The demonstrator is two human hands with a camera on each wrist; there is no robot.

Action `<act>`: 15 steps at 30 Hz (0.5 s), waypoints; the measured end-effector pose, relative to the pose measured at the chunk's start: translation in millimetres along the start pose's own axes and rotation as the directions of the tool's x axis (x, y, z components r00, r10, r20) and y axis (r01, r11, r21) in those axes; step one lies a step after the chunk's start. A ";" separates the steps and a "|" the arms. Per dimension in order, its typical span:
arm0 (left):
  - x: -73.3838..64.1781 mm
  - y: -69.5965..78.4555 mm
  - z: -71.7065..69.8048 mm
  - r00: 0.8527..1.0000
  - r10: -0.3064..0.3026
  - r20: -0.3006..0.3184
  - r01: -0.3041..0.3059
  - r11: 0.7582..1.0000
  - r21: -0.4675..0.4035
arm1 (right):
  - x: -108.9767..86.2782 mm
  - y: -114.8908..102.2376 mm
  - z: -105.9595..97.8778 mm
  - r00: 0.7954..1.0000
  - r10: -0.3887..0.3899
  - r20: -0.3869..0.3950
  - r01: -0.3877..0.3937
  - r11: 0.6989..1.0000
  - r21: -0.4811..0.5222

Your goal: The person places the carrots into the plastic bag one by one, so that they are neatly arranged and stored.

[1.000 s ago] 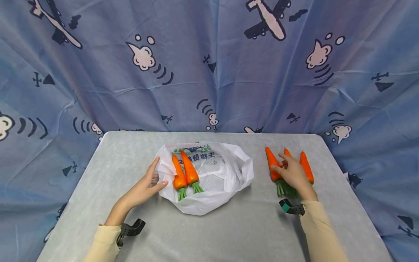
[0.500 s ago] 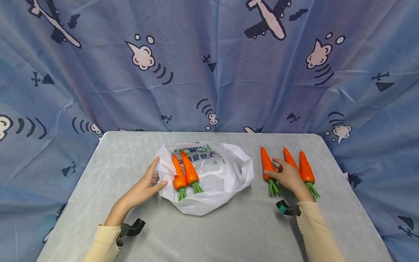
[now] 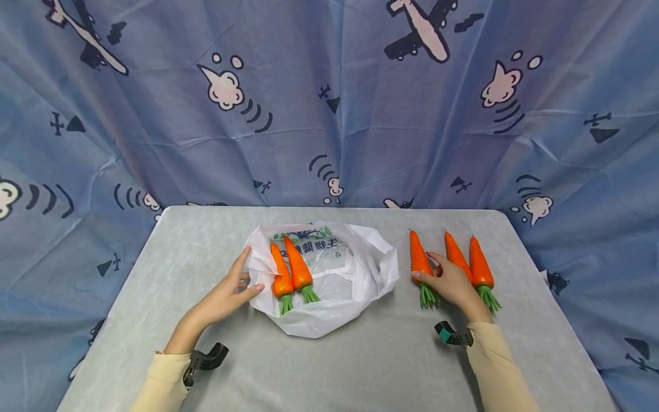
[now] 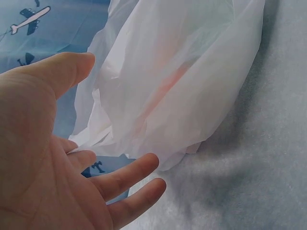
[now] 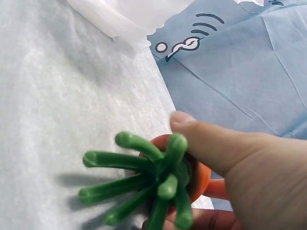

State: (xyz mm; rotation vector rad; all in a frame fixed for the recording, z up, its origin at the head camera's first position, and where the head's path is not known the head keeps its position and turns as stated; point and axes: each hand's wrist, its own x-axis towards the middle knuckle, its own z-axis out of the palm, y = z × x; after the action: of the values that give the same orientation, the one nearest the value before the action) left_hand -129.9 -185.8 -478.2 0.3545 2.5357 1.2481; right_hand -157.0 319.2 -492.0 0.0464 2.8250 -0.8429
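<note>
In the head view my left hand (image 3: 223, 297) rests at the left side of a white plastic bag (image 3: 324, 320), its thumb and fingers spread apart along the edge. Inside the open bag lie two orange carrots with green stems, a left carrot (image 3: 281, 280) and a right carrot (image 3: 297, 260). My right hand (image 3: 455, 286) grips a carrot (image 3: 420, 254) on the right of the table, thumb on one side and fingers on the other. Green stems (image 5: 129, 187) of that carrot point toward the right wrist camera.
Two more carrots lie just right of my right hand, a middle carrot (image 3: 455, 252) partly hidden by it and an outer carrot (image 3: 481, 263). The grey-white table (image 3: 329, 377) ends at a blue curtain (image 3: 329, 114) printed with airplanes.
My right hand has moved left with the gripped carrot, which now lies apart from the other two. The outer carrot's stems have come into view. My left hand and the bag stay put.
</note>
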 end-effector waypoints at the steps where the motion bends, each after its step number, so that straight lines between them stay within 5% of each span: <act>1: -0.1 -0.1 0.0 1.000 0.000 0.000 0.000 1.000 -0.001 | -0.3 -0.1 0.2 1.000 -0.001 0.002 0.001 1.000 0.003; 15: 0.3 -1.4 0.7 1.000 -0.003 0.002 0.003 1.000 -0.010 | -0.9 3.4 4.1 0.999 -0.034 -0.024 0.034 0.999 0.016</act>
State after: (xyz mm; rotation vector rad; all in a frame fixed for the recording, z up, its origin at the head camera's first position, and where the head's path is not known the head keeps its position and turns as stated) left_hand -130.0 -186.0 -479.8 0.3492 2.5265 1.2575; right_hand -155.1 319.8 -497.1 0.0104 2.8487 -0.8780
